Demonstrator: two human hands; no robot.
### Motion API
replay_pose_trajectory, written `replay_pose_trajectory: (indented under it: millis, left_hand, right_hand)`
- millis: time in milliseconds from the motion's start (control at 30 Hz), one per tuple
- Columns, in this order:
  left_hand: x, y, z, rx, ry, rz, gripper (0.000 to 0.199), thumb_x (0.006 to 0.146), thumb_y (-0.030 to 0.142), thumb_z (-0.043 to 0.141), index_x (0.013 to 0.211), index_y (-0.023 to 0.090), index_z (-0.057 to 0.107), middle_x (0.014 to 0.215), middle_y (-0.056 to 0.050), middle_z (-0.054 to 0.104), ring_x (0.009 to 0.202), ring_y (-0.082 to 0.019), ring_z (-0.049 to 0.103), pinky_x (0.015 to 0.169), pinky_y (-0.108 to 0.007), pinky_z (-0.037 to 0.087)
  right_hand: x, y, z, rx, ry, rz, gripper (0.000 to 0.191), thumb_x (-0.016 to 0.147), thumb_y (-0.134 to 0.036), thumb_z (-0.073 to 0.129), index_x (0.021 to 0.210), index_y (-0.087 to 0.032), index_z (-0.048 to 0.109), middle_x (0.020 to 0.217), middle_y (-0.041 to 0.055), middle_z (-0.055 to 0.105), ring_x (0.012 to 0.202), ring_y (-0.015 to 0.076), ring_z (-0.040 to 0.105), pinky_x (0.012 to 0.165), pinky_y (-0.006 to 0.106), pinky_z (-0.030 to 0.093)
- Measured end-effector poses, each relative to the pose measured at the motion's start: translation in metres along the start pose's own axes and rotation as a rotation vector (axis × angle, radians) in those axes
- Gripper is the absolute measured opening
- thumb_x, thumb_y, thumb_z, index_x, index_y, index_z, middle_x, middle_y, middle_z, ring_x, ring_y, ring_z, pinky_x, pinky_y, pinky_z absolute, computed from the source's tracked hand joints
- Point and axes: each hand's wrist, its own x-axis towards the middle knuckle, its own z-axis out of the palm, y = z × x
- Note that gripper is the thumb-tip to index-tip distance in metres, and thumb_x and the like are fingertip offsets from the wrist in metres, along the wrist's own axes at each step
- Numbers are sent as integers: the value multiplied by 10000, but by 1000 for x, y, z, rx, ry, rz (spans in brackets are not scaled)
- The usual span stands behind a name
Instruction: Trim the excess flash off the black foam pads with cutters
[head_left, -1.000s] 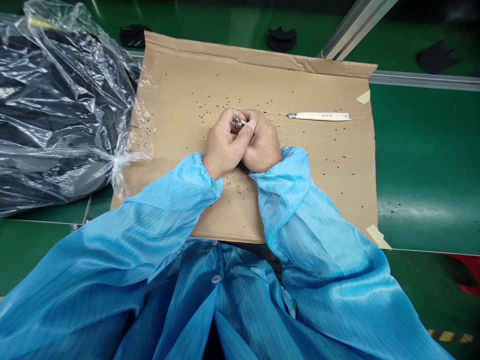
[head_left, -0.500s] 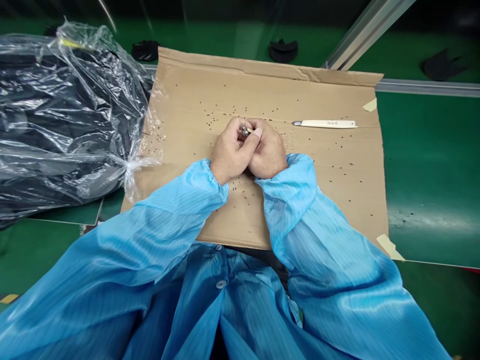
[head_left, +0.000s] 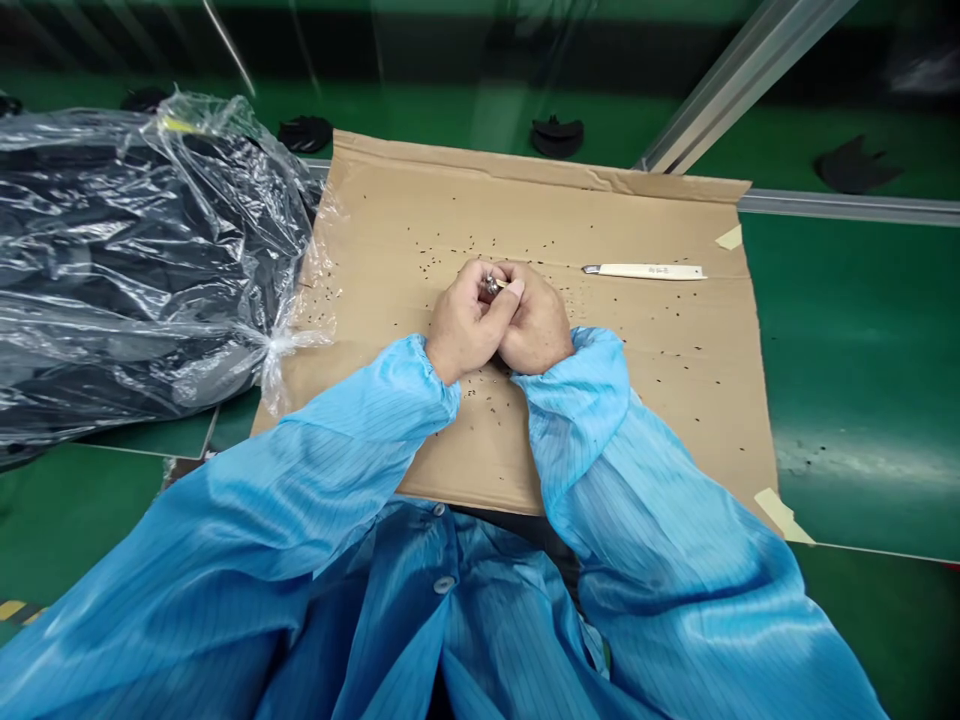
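My left hand (head_left: 463, 325) and my right hand (head_left: 541, 325) are pressed together above a cardboard sheet (head_left: 600, 440), both with fingers curled in. A small shiny metal piece (head_left: 492, 285) pokes out between the left thumb and forefinger, with a thin pale yellow bit beside it. My hands hide the rest, so its kind cannot be told. What my right fingers close on is hidden too. Tiny black bits (head_left: 491, 402) lie scattered over the cardboard around both hands. To the right rests a craft knife (head_left: 651, 272) with a cream handle, touched by neither hand.
A tied clear plastic bag (head_left: 150, 270) of dark contents overlaps the cardboard's left edge. Tape pieces (head_left: 780, 512) hold its right side to the green table (head_left: 862, 380). Black curved parts (head_left: 557, 137) lie beyond the far edge, near a metal post (head_left: 739, 90).
The whole scene sits slightly lower in the picture, as the head view has shifted. Both hands keep nearly the same closed pose over the cardboard, and the knife lies where it was.
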Motion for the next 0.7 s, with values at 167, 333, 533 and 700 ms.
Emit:
replay_pose_trajectory:
  millis: [167,333,533,700]
  left_hand:
    - [-1,0,0,-47,2,-25,173,853,364,555,878,206,489,767,-10,607,700,-135,590,654,-259,454]
    - [-1,4,-1,-79,-33,-99,195,860,379,554,918,204,490,853,-43,628,787,-152,607,734,-287,480]
    - [0,7,-4,-3,-65,-205,205,846,418,557,926,239,499,895,-62,638,816,-174,615,761,-335,501]
    - [-2,10,-5,14,-46,-202,163,830,436,557,924,307,527,903,-96,652,850,-174,630,707,-319,477]
  right_hand:
    - [1,0,0,-17,5,-25,167,820,-355,548,876,-201,580,839,61,640,775,222,593,719,357,499]
    - [3,4,-1,-5,13,-100,175,757,-292,521,905,-230,592,846,68,641,768,249,601,676,403,497]
    - [9,11,0,-25,-70,9,275,640,-338,540,894,-401,623,840,131,651,755,349,615,556,484,416]
    - [13,6,-3,-23,-105,59,283,603,-368,522,853,-470,607,788,160,641,691,384,597,493,513,356]
